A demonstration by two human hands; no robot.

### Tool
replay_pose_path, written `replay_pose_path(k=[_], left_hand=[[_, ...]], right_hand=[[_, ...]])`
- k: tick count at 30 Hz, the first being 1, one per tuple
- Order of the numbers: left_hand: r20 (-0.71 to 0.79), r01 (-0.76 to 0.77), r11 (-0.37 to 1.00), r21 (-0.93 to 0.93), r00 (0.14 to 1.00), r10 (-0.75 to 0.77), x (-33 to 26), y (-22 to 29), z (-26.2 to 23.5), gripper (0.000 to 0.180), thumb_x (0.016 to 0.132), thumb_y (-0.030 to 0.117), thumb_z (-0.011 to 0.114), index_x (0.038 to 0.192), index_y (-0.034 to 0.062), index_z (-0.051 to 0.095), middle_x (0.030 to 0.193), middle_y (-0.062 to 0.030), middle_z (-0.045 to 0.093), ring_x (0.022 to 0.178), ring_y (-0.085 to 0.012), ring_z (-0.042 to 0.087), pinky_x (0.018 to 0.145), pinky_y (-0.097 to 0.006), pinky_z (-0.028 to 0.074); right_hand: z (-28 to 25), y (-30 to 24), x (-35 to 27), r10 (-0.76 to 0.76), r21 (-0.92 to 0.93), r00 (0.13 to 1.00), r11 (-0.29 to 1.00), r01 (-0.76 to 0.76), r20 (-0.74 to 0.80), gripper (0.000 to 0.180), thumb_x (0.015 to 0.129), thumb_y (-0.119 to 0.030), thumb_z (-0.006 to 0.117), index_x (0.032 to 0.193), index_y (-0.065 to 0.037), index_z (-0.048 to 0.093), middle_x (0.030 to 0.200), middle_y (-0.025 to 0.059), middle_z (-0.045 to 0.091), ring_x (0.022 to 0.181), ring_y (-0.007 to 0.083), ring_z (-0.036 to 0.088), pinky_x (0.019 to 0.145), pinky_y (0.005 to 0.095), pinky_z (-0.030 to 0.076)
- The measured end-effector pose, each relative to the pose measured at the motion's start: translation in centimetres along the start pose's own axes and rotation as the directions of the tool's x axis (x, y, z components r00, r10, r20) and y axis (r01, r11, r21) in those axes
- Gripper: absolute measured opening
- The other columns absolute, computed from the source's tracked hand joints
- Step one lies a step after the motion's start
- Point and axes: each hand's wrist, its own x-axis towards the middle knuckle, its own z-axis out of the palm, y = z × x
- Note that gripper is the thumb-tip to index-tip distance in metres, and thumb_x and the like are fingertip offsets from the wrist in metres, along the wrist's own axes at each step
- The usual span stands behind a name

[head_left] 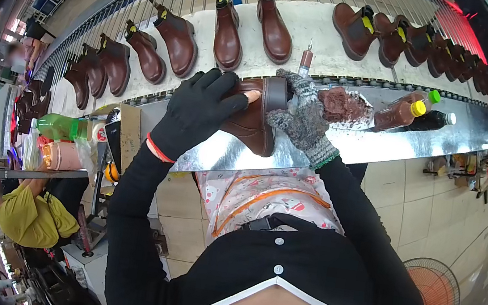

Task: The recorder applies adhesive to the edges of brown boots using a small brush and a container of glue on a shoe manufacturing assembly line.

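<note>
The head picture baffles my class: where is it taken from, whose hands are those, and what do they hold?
There is no machine doing the handling. The camera sits on a person's head, looking down; its wide lens bends straight edges.

The left hand, in a black glove with the thumb tip bare, and the right hand, in a grey knitted glove, hold a brown boot between them, above a shiny metal ledge. The ledge bears a rough brown lump and capped bottles. Beyond it, more brown boots stand on a pale surface.
</note>
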Motion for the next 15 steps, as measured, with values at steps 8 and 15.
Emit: replay_pose_path(k=[8,15], left_hand=[[-0.041,0.008,1.0,-0.005,0.999,-0.008,0.12,0.38,0.17,0.039,0.067,0.009,0.059,0.104,0.022,0.063,0.084,-0.0036,0.051,0.08,-0.0212,0.055,0.066,-0.032,0.046],[0.1,0.205,0.964,-0.168,0.977,-0.19,-0.17,0.6,-0.76,0.053,0.066,0.02,0.069,0.118,0.0232,0.058,0.107,-0.0083,0.053,0.089,-0.0209,0.056,0.065,-0.031,0.047]], right_hand=[[0.01,0.47,0.15,-0.063,-0.058,0.998,0.996,0.062,-0.014,0.079,0.059,-0.028,0.079,0.126,-0.005,0.045,0.113,0.0157,0.053,0.106,0.0306,0.047,0.095,0.0389,0.037],[-0.06,0.28,0.15,-0.135,-0.087,0.991,0.987,0.135,0.0,0.076,0.061,-0.026,0.078,0.125,-0.003,0.045,0.112,0.0153,0.053,0.105,0.0305,0.048,0.095,0.0386,0.037]])
